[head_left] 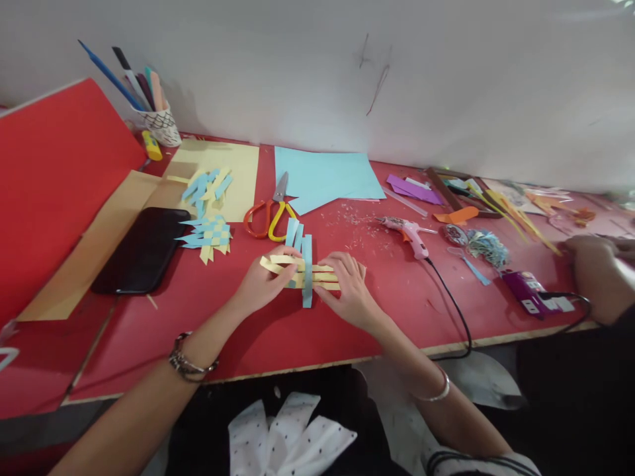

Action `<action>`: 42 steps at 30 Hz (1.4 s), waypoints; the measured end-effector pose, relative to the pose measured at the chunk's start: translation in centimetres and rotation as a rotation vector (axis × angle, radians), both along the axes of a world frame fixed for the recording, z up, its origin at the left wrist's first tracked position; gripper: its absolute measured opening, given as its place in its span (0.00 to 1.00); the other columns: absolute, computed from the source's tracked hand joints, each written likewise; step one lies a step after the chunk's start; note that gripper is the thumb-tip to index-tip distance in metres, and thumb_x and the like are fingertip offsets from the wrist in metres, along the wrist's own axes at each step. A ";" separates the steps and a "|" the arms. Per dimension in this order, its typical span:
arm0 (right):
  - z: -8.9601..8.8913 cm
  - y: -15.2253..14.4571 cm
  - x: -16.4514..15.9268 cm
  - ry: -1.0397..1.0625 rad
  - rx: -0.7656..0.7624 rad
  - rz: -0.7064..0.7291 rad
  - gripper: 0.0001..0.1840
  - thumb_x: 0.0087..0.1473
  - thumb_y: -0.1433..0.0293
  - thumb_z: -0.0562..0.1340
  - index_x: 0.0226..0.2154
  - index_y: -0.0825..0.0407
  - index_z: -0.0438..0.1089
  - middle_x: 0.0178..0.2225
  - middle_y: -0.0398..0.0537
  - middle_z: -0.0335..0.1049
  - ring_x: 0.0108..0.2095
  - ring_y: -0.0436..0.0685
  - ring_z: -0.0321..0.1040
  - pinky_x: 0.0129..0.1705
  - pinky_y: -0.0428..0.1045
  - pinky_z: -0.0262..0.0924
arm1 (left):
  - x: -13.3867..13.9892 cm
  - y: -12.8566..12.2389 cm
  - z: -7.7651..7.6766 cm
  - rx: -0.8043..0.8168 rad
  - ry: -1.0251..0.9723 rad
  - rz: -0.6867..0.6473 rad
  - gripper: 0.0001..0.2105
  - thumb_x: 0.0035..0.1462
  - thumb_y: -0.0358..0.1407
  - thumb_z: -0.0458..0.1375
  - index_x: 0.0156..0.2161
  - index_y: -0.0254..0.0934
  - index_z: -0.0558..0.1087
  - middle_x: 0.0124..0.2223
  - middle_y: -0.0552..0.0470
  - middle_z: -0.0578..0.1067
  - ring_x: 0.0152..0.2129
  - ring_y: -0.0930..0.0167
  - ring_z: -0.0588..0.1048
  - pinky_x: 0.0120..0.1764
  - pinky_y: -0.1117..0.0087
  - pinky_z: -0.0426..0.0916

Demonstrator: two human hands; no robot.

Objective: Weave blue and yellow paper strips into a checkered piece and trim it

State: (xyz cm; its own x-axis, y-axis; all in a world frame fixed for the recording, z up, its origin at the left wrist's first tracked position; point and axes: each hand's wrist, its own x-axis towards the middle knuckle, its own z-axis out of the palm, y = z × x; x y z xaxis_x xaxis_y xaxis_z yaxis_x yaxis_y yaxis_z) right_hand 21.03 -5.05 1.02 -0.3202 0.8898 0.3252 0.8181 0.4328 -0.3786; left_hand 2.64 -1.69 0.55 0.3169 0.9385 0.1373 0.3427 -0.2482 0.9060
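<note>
A small weave of yellow paper strips [325,277] and blue paper strips [307,291] lies on the red table in front of me. My left hand [270,281] pinches the left ends of the yellow strips, which rise slightly off the table. One blue strip stands crosswise between my hands, while other blue strips slant up beyond my left fingers. From the right, my right hand [350,287] rests its fingers on the yellow strips' other ends. Just beyond, scissors [278,205] with red and yellow handles lie partly on a blue paper sheet [327,175].
A finished-looking woven piece [213,235] and a phone [143,251] lie to the left, near a pen cup [163,125]. On the right are a pink glue gun [407,235] with its cord, a purple power strip [530,294] and another person's hand [600,277].
</note>
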 end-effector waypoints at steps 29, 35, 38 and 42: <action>1.6 0.9 -0.4 -0.189 -0.342 0.203 0.33 0.43 0.58 0.63 0.51 0.51 0.56 0.54 0.56 0.57 0.56 0.62 0.52 0.56 0.66 0.38 | -2.2 0.5 -1.5 0.306 0.723 -0.141 0.22 0.56 0.45 0.48 0.55 0.41 0.61 0.53 0.44 0.65 0.50 0.59 0.63 0.49 0.56 0.60; 2.0 3.6 0.5 -0.013 -0.366 0.228 0.18 0.52 0.62 0.57 0.46 0.48 0.61 0.50 0.52 0.62 0.53 0.59 0.56 0.54 0.62 0.46 | -1.5 -0.1 -1.2 0.363 0.731 -0.089 0.21 0.58 0.43 0.46 0.55 0.38 0.62 0.57 0.42 0.61 0.53 0.58 0.61 0.51 0.56 0.59; 1.9 6.0 0.4 0.047 -0.299 0.188 0.15 0.54 0.70 0.53 0.46 0.50 0.61 0.49 0.53 0.62 0.52 0.57 0.56 0.52 0.58 0.50 | -0.8 -0.4 -1.3 0.428 0.747 -0.084 0.24 0.60 0.44 0.43 0.58 0.37 0.58 0.61 0.42 0.57 0.57 0.60 0.55 0.56 0.56 0.51; 1.1 8.5 -0.6 0.078 -0.316 0.143 0.17 0.45 0.74 0.60 0.41 0.55 0.63 0.44 0.55 0.64 0.47 0.59 0.59 0.50 0.57 0.51 | -0.2 -0.7 -1.6 0.408 0.816 -0.181 0.27 0.59 0.47 0.43 0.60 0.36 0.53 0.62 0.44 0.54 0.60 0.63 0.51 0.58 0.55 0.45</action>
